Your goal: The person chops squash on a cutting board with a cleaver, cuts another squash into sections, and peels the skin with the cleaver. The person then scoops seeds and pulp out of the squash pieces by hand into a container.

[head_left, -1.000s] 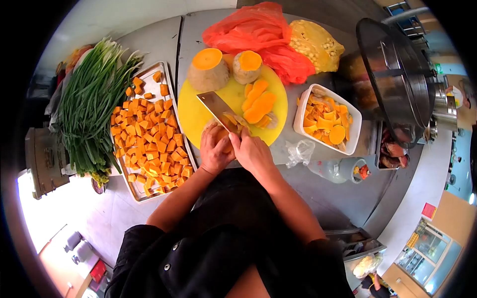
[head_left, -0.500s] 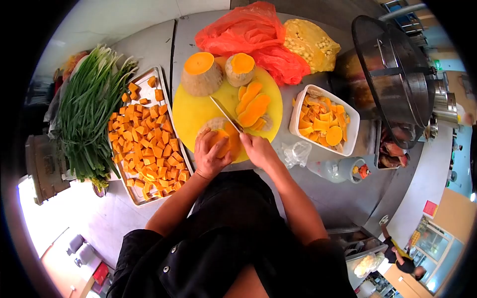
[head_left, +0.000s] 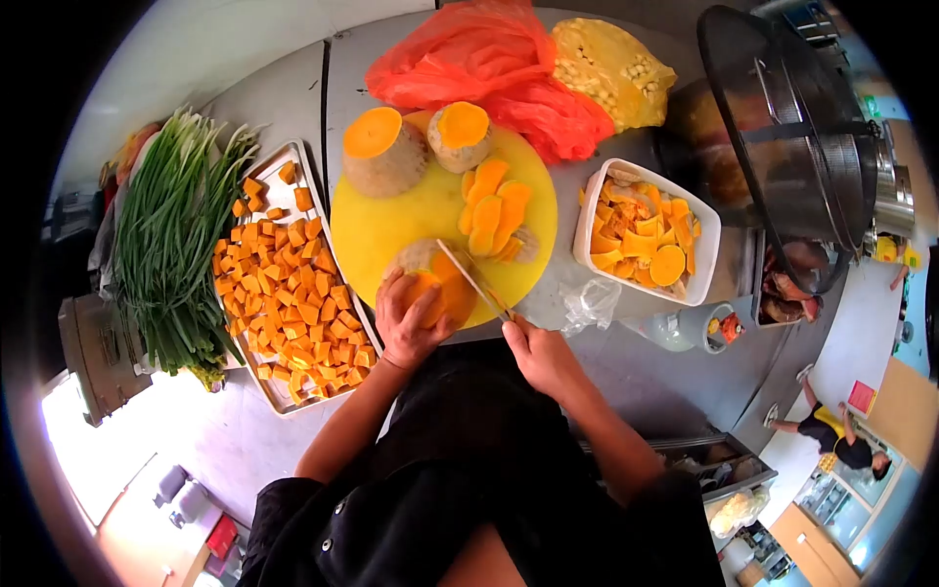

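My left hand (head_left: 415, 325) is closed over a partly peeled pumpkin piece (head_left: 452, 290), with its rind side facing away from me. My right hand (head_left: 544, 356) grips a knife (head_left: 473, 278) by the handle. The blade slants over the right side of that piece; whether it touches the flesh I cannot tell. Both are at the near edge of a round yellow cutting board (head_left: 372, 227). Farther back on the board stand two unpeeled pumpkin chunks, a larger one (head_left: 383, 164) and a smaller one (head_left: 460, 143). Orange pumpkin slices (head_left: 497, 211) lie to their right.
On the left, a metal tray (head_left: 277, 403) bears pumpkin cubes (head_left: 293, 293), beside green onions (head_left: 174, 245). A white tub (head_left: 706, 256) of peelings, a clear plastic bottle (head_left: 675, 331) and a black mesh cover (head_left: 782, 147) are right. Red plastic (head_left: 469, 59) lies behind. Another person (head_left: 837, 436) is at far right.
My right hand and the knife have moved right and toward me, off the slices to the held piece. My left hand keeps its hold. The other person shows more fully.
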{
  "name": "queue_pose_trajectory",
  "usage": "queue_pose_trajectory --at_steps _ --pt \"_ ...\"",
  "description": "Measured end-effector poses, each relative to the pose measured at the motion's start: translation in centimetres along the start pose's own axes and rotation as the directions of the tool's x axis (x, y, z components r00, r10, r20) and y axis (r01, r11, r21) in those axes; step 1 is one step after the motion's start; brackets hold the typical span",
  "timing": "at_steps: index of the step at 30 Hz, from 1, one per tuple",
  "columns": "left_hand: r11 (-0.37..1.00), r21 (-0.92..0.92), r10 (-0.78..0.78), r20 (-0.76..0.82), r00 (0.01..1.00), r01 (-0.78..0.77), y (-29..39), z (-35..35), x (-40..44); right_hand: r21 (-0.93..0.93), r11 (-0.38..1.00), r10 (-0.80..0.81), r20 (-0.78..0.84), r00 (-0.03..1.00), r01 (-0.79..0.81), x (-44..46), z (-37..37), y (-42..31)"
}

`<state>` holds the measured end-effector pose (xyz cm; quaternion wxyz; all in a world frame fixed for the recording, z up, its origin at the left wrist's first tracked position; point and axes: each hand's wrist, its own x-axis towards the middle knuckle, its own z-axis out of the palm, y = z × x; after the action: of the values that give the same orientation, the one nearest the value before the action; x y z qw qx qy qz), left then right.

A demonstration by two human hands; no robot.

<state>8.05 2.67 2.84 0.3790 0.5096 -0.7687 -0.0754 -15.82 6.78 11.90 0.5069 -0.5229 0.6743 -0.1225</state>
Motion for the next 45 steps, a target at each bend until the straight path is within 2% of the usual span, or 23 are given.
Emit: queue_pose_trajectory --at_steps 10,16,19,22,25,27,28,29,32,33,35,37,42,43,45 --pt "1.000 0.023 -0.006 0.050 0.999 0.005 -0.2 -0.1 -0.2 0.079 0.993 0.078 0.112 0.991 -0.087 -1.1 -2.6 -1.2" --pt "1.000 0.015 -0.014 0.074 0.997 0.013 -0.1 -0.3 0.0 0.128 0.990 0.043 0.132 0.990 -0.060 1.6 -1.6 -0.3" --pt "1.000 -0.012 -0.008 0.071 0.997 0.008 -0.1 -0.3 0.2 0.151 0.988 0.001 0.084 0.996 -0.014 1.7 -1.5 -0.1" --pt "1.000 0.002 -0.007 0.074 0.997 0.007 -0.2 -0.2 0.0 0.091 0.996 -0.012 0.077 0.997 0.005 4.3 0.6 1.1" --pt "1.000 0.002 -0.018 0.091 0.996 0.018 0.1 -0.5 0.0 0.067 0.973 -0.218 -0.058 0.974 0.221 9.4 4.2 3.9" --pt "1.000 0.009 -0.009 0.086 0.996 0.008 -0.4 -0.2 0.3 0.199 0.978 0.031 0.147 0.989 -0.060 10.4 2.0 3.2" --pt "1.000 0.006 -0.010 0.093 0.996 0.009 -0.6 -0.2 0.1 0.240 0.946 0.151 0.265 0.952 -0.217 10.3 0.9 3.2" --pt "1.000 0.002 -0.010 0.098 0.995 0.010 -0.7 -0.3 -0.1 0.413 0.878 0.104 0.332 0.938 -0.243 10.9 0.5 4.9" --pt "0.998 0.058 -0.038 0.163 0.986 0.029 -0.3 -0.9 0.1 0.347 0.916 0.090 0.314 0.945 -0.202 10.3 -0.2 4.2" --pt "0.995 0.036 -0.098 0.161 0.982 0.094 -0.1 -1.1 0.6 0.240 0.942 0.158 0.294 0.943 -0.233 9.8 0.0 3.5" --pt "0.973 -0.009 -0.226 0.169 0.959 0.231 0.5 -1.7 1.5 0.247 0.964 0.049 0.196 0.979 -0.098 8.2 1.0 3.6" --pt "0.987 -0.062 -0.127 0.249 0.960 0.147 -1.3 -2.4 1.4 0.241 0.970 -0.063 0.093 0.994 0.039 6.8 1.9 3.6" --pt "0.977 -0.175 0.184 0.428 0.885 -0.119 -6.0 -4.9 4.8 0.181 0.953 0.194 0.255 0.947 -0.244 3.1 0.9 3.7" --pt "0.981 -0.174 0.160 0.462 0.873 -0.088 -6.0 -5.4 5.2 0.166 0.936 0.258 0.276 0.926 -0.310 2.5 0.8 3.3" --pt "0.994 -0.093 0.098 0.410 0.907 -0.065 -4.7 -6.1 4.9 0.102 0.995 -0.008 0.055 0.998 0.002 0.9 1.7 3.1"
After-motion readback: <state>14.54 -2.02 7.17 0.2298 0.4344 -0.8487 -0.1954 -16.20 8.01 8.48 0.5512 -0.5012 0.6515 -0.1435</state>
